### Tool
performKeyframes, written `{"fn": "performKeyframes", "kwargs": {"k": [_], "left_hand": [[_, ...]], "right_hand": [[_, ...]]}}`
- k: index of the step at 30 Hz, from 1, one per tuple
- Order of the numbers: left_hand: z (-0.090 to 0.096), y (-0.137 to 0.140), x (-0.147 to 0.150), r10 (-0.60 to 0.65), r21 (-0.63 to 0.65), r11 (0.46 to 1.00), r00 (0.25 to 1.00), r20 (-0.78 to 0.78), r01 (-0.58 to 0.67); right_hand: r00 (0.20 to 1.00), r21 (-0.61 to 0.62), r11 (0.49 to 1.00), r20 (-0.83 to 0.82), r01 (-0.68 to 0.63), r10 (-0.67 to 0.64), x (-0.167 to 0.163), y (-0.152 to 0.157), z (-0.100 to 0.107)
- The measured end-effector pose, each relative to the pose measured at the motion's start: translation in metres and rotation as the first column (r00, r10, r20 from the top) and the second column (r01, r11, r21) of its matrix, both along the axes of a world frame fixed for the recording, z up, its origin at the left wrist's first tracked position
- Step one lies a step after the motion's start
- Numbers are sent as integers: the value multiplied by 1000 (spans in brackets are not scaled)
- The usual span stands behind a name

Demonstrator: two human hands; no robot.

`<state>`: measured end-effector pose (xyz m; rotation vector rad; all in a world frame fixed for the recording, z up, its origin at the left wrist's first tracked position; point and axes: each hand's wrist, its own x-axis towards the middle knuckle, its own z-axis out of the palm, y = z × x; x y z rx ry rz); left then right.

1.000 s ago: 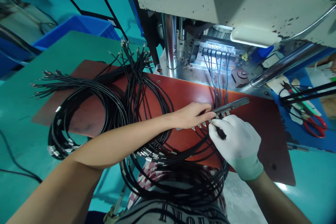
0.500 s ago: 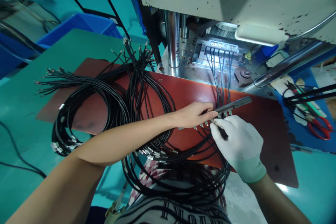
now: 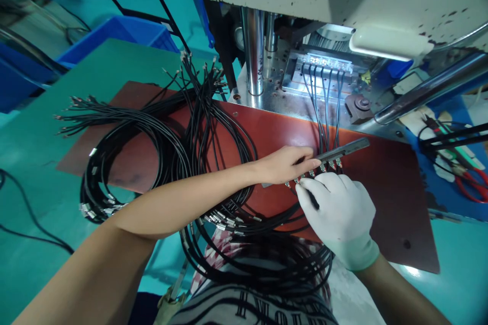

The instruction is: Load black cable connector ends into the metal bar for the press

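1. The left hand [image 3: 287, 165], bare, grasps the bar [image 3: 353, 149], its thumb lying along the top
2. The bar sits aslant over the red-brown board [image 3: 389, 208], its right end farther from the person than its left
3. Small metal terminals [image 3: 311, 173] stand in a row along the bar's near edge
4. The right hand [image 3: 337, 213], gloved in white, is just beside that row, fingers curled, thumb and forefinger drawn together at the terminals; I cannot tell whether they pinch one
5. Beyond the bar, several thin cables [image 3: 321, 134] run from the brightly lit jig [image 3: 295, 83] down onto the board
6. The jig rests on the press's metal bed, to the right of an upright post [image 3: 254, 56]
7. To the left, black coils [image 3: 173, 150] with metal-tipped ends lie partly on the board; more loops [image 3: 267, 280] hang over the person's lap
8. Red-handled pliers [image 3: 473, 185] lie at far right, and a blue bin [image 3: 125, 30] stands behind the green table [image 3: 114, 63]
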<state>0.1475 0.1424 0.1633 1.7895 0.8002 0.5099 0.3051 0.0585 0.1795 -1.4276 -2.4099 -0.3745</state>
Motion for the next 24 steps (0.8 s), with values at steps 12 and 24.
{"fn": "performKeyframes", "kwargs": {"k": [12, 24], "left_hand": [[0, -1, 0, 8, -17, 1000, 1000, 16, -8], [0, -1, 2, 21, -16, 1000, 1000, 17, -21]], "right_hand": [[997, -47, 999, -78, 10, -14, -1, 2, -3], [991, -84, 988, -28, 130, -133, 1, 5, -4]]}}
